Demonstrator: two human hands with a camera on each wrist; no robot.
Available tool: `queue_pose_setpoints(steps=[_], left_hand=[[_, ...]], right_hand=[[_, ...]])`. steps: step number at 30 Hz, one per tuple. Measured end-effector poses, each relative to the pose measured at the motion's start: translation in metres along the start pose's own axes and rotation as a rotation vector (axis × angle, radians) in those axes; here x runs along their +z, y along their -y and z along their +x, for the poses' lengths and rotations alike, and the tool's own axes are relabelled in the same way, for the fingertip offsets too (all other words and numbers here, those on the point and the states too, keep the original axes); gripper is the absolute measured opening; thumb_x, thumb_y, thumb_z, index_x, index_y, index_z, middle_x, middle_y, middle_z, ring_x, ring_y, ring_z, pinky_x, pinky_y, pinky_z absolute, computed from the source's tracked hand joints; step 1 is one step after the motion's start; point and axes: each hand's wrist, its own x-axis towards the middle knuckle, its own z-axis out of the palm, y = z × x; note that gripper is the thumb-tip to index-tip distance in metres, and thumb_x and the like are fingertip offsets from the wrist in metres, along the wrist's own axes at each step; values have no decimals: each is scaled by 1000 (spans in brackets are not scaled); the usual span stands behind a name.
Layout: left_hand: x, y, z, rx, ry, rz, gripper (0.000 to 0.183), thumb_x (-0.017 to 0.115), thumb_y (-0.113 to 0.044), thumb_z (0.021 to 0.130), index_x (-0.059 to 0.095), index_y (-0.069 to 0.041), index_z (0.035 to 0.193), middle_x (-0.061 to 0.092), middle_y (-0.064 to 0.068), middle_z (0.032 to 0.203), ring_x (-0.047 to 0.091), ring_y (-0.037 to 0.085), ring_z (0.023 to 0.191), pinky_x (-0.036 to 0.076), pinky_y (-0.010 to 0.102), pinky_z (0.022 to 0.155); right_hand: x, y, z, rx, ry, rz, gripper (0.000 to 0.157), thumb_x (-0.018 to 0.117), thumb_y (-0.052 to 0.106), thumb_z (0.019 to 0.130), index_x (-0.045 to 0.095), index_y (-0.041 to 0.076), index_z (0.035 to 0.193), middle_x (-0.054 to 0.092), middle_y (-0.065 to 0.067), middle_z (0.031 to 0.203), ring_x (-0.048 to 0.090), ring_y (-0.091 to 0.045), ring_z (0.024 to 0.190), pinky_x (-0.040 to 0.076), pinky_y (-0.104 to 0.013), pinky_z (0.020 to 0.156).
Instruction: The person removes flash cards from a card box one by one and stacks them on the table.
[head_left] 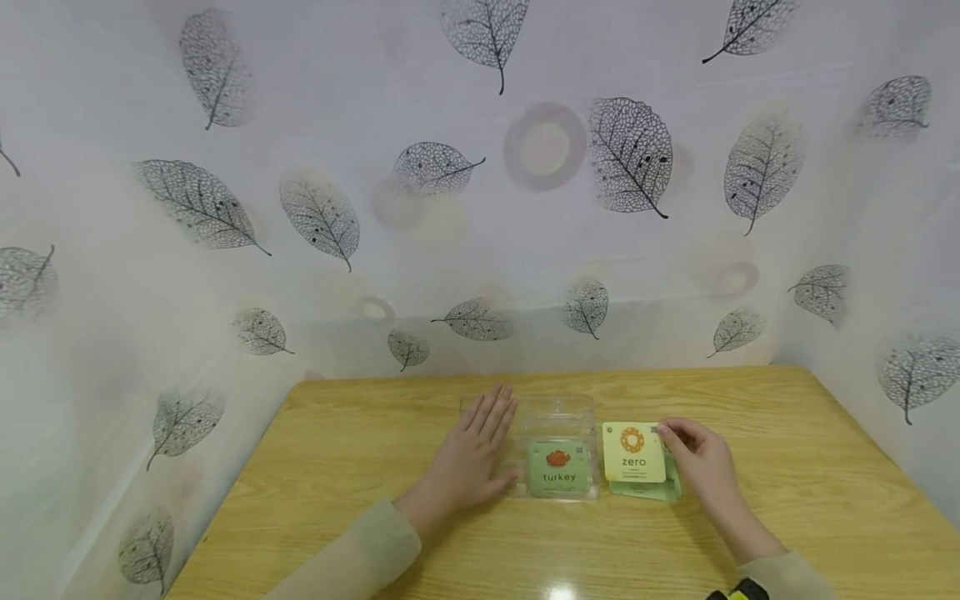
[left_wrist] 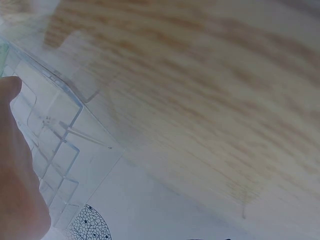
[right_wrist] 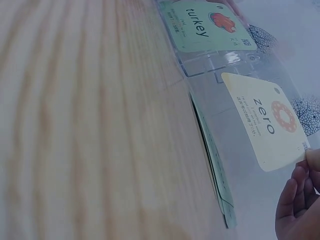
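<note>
My right hand (head_left: 705, 467) pinches a yellow "zero" flash card (head_left: 632, 475) by its upper right corner. In the right wrist view the same flash card (right_wrist: 255, 142) is held up above a few green cards (right_wrist: 215, 170) lying on the table. My left hand (head_left: 472, 454) rests with straight fingers on the left part of a clear plastic box (head_left: 557, 408). A green "turkey" card (head_left: 540, 462) lies in the box's near right part. Part of the left hand (left_wrist: 20, 185) shows beside the clear box (left_wrist: 62, 145) in the left wrist view.
The wooden table (head_left: 337, 467) carries everything. A pale cloth (head_left: 480, 250) printed with dark leaves hangs along the back and both sides. A yellow and black item (head_left: 742, 592) shows at the right wrist.
</note>
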Motion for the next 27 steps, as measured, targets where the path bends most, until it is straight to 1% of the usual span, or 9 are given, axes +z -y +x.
queue_pose_setpoints(steps=[6, 9, 11, 13, 15, 21, 24, 27], left_hand=[[1, -1, 1, -4, 19, 7, 101, 32, -76, 103, 11, -3, 170, 3, 17, 180, 5, 33, 168, 15, 42, 138], [1, -1, 1, -5, 22, 5, 101, 32, -76, 103, 10, -3, 170, 1, 16, 180, 4, 33, 168, 15, 42, 138], [1, -1, 0, -6, 17, 3, 101, 32, -76, 103, 11, -3, 170, 2, 16, 180, 5, 32, 168, 15, 42, 138], [0, -1, 0, -6, 15, 4, 101, 32, -76, 103, 11, -3, 170, 3, 17, 180, 5, 33, 168, 15, 42, 138], [0, -1, 0, -6, 11, 6, 101, 33, -76, 103, 12, -3, 170, 4, 17, 180, 6, 33, 168, 16, 42, 138], [-1, -1, 0, -4, 16, 21, 101, 33, -76, 103, 14, -3, 170, 5, 17, 180, 8, 33, 168, 16, 43, 138], [-2, -1, -1, -3, 15, 27, 100, 32, -76, 103, 14, -3, 170, 6, 17, 180, 8, 33, 168, 17, 43, 137], [1, -1, 0, -2, -3, 16, 100, 35, -75, 103, 15, -3, 170, 6, 17, 180, 9, 33, 168, 17, 43, 137]], right_hand=[[-1, -3, 1, -2, -3, -5, 30, 67, 16, 106, 73, -11, 117, 68, 21, 91, 55, 7, 78, 50, -14, 65], [-1, -5, 1, -5, -4, -6, 29, 67, 15, 106, 73, -11, 116, 67, 24, 89, 56, 6, 78, 51, -14, 65], [-2, -6, 1, -2, -2, -3, 28, 66, 14, 106, 73, -11, 116, 65, 27, 87, 56, 6, 77, 51, -14, 65], [-2, -7, 1, 2, 1, -6, 27, 67, 13, 106, 73, -12, 116, 65, 27, 86, 55, 6, 76, 51, -14, 64], [-2, -8, 2, 3, 6, -12, 28, 67, 12, 105, 73, -13, 115, 68, 22, 87, 54, 5, 75, 50, -15, 62], [-3, -11, 3, 25, 27, -71, 27, 67, 12, 105, 73, -13, 115, 75, -6, 95, 51, 4, 73, 48, -17, 60], [-3, -13, 2, 26, 38, -75, 27, 67, 12, 105, 73, -12, 115, 76, -9, 96, 52, 4, 73, 48, -17, 60], [-4, -14, 3, 27, 42, -74, 27, 67, 11, 105, 73, -12, 116, 77, -10, 98, 53, 5, 73, 49, -16, 60]])
